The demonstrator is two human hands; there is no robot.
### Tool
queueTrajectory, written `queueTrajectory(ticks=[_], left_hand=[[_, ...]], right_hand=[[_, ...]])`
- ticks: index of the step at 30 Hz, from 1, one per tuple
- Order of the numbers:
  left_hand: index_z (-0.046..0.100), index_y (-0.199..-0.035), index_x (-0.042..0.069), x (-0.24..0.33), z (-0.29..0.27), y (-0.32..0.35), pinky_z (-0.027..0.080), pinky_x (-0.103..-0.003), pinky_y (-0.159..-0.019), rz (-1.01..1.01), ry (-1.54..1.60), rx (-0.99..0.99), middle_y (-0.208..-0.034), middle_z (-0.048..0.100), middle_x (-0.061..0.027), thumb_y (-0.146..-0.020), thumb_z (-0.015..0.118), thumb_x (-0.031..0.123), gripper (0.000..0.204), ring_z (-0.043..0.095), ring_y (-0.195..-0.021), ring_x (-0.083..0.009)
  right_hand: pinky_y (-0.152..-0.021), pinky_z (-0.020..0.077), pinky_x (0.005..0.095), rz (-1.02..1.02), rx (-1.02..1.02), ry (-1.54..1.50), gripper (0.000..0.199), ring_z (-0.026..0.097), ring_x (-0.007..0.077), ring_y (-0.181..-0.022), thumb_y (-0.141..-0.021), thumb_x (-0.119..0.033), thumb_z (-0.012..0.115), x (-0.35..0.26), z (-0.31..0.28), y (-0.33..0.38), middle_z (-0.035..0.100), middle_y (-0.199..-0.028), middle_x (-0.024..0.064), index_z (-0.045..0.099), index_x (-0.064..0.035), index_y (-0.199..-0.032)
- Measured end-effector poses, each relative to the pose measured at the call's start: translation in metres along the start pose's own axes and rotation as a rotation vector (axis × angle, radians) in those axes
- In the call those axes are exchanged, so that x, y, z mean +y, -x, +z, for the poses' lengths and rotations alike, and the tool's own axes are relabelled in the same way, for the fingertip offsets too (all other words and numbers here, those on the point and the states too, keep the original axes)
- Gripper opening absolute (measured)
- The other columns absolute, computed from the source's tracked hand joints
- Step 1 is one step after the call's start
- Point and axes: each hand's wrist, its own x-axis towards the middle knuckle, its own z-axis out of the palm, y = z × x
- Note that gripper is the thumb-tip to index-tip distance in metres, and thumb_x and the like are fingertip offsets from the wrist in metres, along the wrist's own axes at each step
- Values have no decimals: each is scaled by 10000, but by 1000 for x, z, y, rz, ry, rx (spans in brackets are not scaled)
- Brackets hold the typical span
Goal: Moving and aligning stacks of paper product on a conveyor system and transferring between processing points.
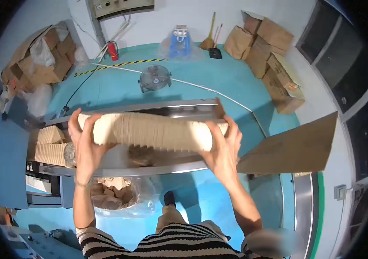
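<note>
A long stack of thin cream-coloured paper pieces (149, 131) is held up level in front of me, pressed together between both hands. My left hand (87, 144) is closed round its left end, fingers over the top. My right hand (223, 151) grips the right end the same way. The lower edge of the stack looks jagged where the pieces sit unevenly. Beneath it runs a metal-edged trough (179, 167), partly hidden by the stack and hands. More stacks of similar pieces (49, 154) lie at its left end, beside a grey roundish thing (70, 154).
A clear plastic bag (143, 200) of brown pieces stands below the trough. A cardboard panel (292, 146) juts up at right, and blue machinery (5, 151) stands at left. Beyond are a floor fan (155, 78), cardboard boxes (274, 39) and a fire extinguisher (112, 51).
</note>
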Motion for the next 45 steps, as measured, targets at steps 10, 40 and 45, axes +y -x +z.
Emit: queueTrajectory(ticks=[10,40,45], left_hand=[[609,-1194,174,328,90,203,352,-518,-1073,302,249,-379,-1506,262,-207,-474,940,122,794,321,-1353,-444],[424,-1393,13,1013,621,428,404,-459,-1039,579,726,-1403,-1338,432,-254,-695,858,461,936,456,-1255,-396],[417,-1405,41,1014,660,418,430,-520,-971,810,694,-928,-1248,464,-270,-708,852,363,883,510,-1129,-434]], right_hand=[[-1020,380,515,545,147,188,726,381,438,-1250,-584,-93,896,184,-240,337,331,-1460,244,596,-137,-1243],[-919,508,330,1444,956,-388,698,611,213,-1070,-818,-215,811,730,-514,732,617,-1198,145,435,74,-1330],[-738,564,316,1383,1068,-366,695,670,219,-857,-784,-220,840,808,-521,658,646,-1053,199,446,130,-1236]])
